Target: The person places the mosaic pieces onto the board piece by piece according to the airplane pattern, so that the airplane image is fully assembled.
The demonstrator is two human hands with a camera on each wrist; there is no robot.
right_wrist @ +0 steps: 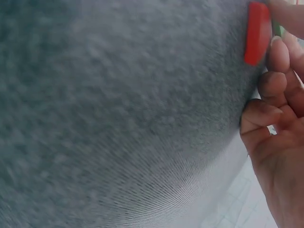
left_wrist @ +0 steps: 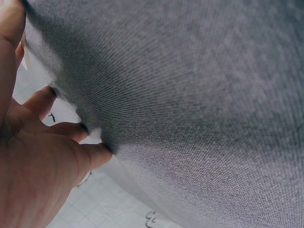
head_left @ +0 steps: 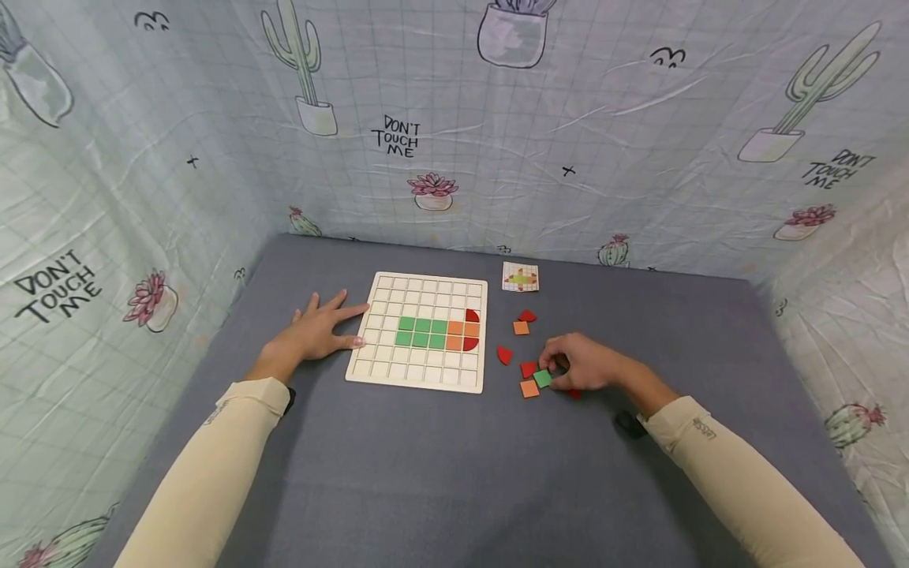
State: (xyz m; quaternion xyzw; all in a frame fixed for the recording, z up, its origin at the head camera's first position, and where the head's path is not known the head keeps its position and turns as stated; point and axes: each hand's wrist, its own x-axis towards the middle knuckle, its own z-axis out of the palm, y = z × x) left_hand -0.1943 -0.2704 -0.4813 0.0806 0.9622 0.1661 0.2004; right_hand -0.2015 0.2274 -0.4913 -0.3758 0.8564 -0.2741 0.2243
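Observation:
In the head view my left hand (head_left: 308,331) lies spread at the left side of the white grid board (head_left: 419,371), thumb and forefinger touching its edge. Green squares (head_left: 421,332), orange squares and two red quarter-round pieces (head_left: 472,315) sit in the board's cells. My right hand (head_left: 585,363) pinches a green square (head_left: 543,379) between thumb and finger, right of the board. The right wrist view shows my right hand (right_wrist: 280,104) with its fingers curled, a sliver of green at the fingertips and a red piece (right_wrist: 257,33) beside them. My left hand (left_wrist: 42,152) rests its fingertips on the cloth.
Loose around my right hand lie an orange square (head_left: 529,388), another orange square (head_left: 521,327) and several red pieces (head_left: 504,355). A small pattern card (head_left: 521,277) stands beyond them near the back edge. Printed fabric (head_left: 461,102) hangs behind the grey table (head_left: 426,473).

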